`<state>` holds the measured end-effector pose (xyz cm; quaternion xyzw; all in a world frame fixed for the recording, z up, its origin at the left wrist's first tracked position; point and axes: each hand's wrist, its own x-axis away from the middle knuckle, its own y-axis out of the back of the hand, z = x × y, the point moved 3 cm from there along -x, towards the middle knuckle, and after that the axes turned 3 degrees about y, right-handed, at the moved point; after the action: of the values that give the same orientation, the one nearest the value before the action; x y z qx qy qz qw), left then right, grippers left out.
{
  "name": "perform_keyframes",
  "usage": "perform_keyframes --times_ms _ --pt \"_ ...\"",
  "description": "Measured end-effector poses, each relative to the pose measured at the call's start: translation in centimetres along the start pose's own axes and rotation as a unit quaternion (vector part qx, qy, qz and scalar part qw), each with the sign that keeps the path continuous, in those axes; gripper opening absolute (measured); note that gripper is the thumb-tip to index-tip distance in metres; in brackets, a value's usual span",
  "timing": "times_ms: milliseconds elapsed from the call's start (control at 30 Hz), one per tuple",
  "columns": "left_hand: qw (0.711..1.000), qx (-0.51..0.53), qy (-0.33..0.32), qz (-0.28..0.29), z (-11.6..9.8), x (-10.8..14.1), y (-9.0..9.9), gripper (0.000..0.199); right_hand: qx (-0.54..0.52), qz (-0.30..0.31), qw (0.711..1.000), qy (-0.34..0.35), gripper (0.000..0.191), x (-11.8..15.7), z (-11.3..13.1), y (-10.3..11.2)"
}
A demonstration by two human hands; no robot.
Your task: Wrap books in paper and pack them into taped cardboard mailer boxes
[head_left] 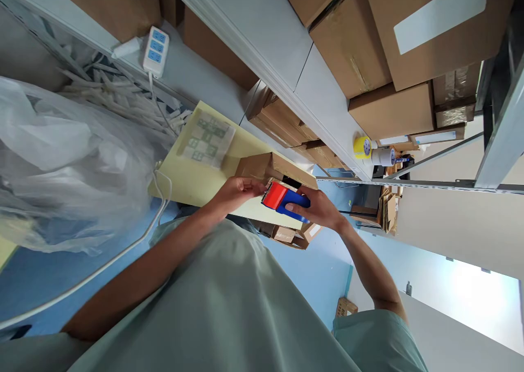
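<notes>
Pale yellow tabletop (192, 184) runs diagonally across the middle of the view, above a blue floor (323, 268). Nearest, at six o'clock, is the wearer's loose grey-green garment (245, 306). At the centre, just toward four o'clock, a red-and-blue hand tool with a toothed edge (285, 200) is held above the tabletop. The right hand (313, 205) wraps its blue end, thumb on the near face and fingers closed behind. The left hand (245, 189) meets the toothed red end, its thumb and fingertips drawn nearly together; whether they pinch anything cannot be told. Just beyond the tool stands an open brown cardboard box (256, 166); toward ten o'clock, a flat clear packet with a green-and-white pattern (208, 140) lies on the tabletop. At nine o'clock bulges a translucent plastic bag (73, 170), and at ten to eleven o'clock a white power strip with blue sockets (156, 52) rests on a white ledge. Farther off, toward three o'clock, a yellow tape roll (362, 147) sits beside a pale tape roll (383, 156); large brown cartons (352, 45) fill one to two o'clock.
</notes>
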<state>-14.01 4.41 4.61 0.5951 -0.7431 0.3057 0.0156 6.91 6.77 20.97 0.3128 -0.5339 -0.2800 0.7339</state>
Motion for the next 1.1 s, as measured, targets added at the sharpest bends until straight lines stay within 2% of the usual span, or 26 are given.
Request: perform_keyframes --times_ms 100,167,300,367,500,600,767,867,933,1100 --pt "0.999 0.017 0.036 0.027 1.0 0.3 -0.5 0.052 0.012 0.019 0.999 -0.033 0.053 0.2 0.0 0.4" --pt "0.998 0.021 0.050 0.020 1.3 0.3 -0.9 0.049 0.010 0.042 0.998 -0.045 0.054 0.4 0.1 1.2" --pt "0.998 0.029 0.063 0.013 1.3 -0.7 -1.4 0.047 -0.001 0.072 0.996 -0.045 0.059 0.5 0.1 3.8" --pt "0.998 0.032 0.057 -0.012 1.4 -1.7 -0.3 0.052 -0.007 0.080 0.995 -0.055 0.059 0.9 -0.3 5.6" --pt "0.991 0.053 0.037 -0.113 2.6 -3.9 4.0 0.057 -0.013 0.099 0.988 -0.121 0.060 2.2 -2.2 9.1" --pt "0.991 0.050 0.060 -0.113 4.2 -5.2 5.4 0.057 -0.006 0.087 0.987 -0.132 0.061 2.7 -2.6 10.4" --pt "0.982 0.090 0.107 -0.130 6.7 -7.2 3.6 0.057 -0.013 0.025 0.993 -0.113 0.061 1.4 -0.8 10.6" --pt "0.984 0.090 0.110 -0.112 8.0 -8.3 2.6 0.052 -0.004 0.000 0.994 -0.107 0.062 0.5 0.2 10.4" --pt "0.986 0.081 0.104 -0.104 8.7 -8.8 2.2 0.047 0.018 -0.009 0.995 -0.101 0.065 0.1 0.4 10.3" --pt "0.986 0.041 0.089 -0.136 9.6 -9.5 0.9 0.028 0.043 0.002 0.994 -0.101 0.071 -0.5 0.9 10.0"
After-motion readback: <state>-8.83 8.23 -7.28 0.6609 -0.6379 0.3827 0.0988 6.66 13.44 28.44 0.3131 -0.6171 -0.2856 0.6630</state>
